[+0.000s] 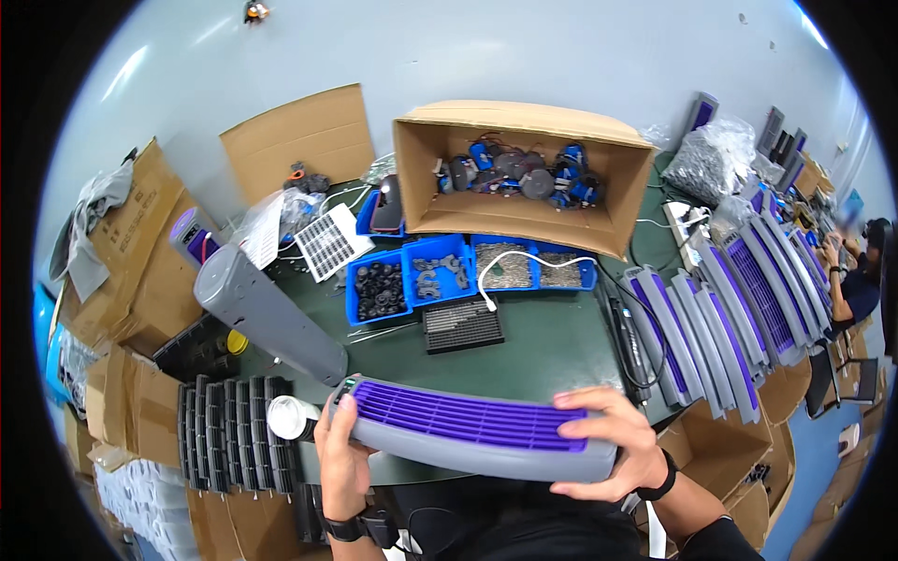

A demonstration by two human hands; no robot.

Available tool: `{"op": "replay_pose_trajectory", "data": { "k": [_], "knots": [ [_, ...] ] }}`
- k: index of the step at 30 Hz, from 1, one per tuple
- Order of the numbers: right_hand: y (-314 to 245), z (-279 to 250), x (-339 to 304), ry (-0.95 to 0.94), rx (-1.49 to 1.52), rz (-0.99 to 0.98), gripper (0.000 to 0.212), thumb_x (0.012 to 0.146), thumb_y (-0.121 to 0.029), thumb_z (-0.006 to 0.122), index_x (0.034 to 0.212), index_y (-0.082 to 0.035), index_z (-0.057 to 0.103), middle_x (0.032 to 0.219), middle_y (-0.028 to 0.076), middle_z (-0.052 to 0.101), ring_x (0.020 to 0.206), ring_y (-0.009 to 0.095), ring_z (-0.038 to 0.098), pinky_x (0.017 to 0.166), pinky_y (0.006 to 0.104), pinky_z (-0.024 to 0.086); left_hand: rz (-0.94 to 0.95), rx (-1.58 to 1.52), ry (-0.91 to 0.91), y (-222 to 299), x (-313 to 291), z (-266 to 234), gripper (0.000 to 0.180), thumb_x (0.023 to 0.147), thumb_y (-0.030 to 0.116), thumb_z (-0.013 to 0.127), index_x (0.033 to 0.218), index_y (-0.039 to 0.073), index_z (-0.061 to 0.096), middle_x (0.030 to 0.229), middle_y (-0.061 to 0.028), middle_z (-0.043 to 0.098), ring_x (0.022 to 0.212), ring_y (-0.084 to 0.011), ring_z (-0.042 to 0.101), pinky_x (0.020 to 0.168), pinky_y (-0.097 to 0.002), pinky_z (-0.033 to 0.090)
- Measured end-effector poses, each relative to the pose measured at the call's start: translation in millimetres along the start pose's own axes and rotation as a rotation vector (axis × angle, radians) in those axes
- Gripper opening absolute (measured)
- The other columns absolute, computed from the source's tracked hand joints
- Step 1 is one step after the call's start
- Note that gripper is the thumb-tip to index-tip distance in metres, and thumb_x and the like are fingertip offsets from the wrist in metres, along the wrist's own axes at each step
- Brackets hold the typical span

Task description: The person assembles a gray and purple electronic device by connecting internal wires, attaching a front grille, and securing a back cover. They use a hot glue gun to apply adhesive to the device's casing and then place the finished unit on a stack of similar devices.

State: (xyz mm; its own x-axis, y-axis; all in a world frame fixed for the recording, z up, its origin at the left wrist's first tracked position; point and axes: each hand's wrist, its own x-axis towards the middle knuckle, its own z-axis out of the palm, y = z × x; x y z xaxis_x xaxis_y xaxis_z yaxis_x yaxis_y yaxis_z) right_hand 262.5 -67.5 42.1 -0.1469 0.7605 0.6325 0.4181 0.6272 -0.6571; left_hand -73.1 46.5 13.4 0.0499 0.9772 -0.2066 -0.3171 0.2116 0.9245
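A long grey housing with a purple slatted grille point(468, 421) lies across both hands above the near edge of the green table. My left hand point(342, 458) grips its left end, thumb up by the small dark panel there. Around the right end, my right hand point(613, 439) has its fingers spread over the grille and underside. Just left of it stands a white-topped round container point(290, 418). Behind the left end, a plain grey column-shaped housing point(271, 313) leans on the table.
Blue bins point(379, 290) hold black and grey small parts and metal pieces. Behind them a cardboard box point(524, 224) contains motors with wires. Several purple-grey housings point(739, 309) stand at right, near a power strip point(687, 234). Black slatted parts point(234, 435) are stacked at left. Another person point(851, 280) works far right.
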Motion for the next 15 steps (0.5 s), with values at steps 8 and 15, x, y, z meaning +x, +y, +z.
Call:
{"op": "replay_pose_trajectory", "data": {
  "k": [8,15],
  "knots": [
    [24,30,-24,0.435,0.549,0.830,0.108,0.083,-0.059,0.086,0.160,0.000,0.039,0.141,0.021,0.059,0.129,0.029,0.059,0.112,0.0417,0.044,0.333,-0.101,-0.119,0,-14,17,0.095,0.076,0.008,0.081,0.161,-0.001,0.039,0.149,-0.0207,0.054,0.136,-0.0298,0.058,0.118,-0.0431,0.044],
    [39,12,-44,0.360,0.279,0.454,0.076,0.076,-0.043,0.092,0.130,-0.002,0.057,0.138,0.020,0.059,0.129,0.030,0.057,0.113,0.0458,0.042,0.279,0.112,-0.290,-13,-10,0,0.108,0.086,0.037,0.090,0.166,-0.002,0.030,0.158,-0.0233,0.049,0.142,-0.0300,0.053,0.120,-0.0425,0.038]
  ]
}}
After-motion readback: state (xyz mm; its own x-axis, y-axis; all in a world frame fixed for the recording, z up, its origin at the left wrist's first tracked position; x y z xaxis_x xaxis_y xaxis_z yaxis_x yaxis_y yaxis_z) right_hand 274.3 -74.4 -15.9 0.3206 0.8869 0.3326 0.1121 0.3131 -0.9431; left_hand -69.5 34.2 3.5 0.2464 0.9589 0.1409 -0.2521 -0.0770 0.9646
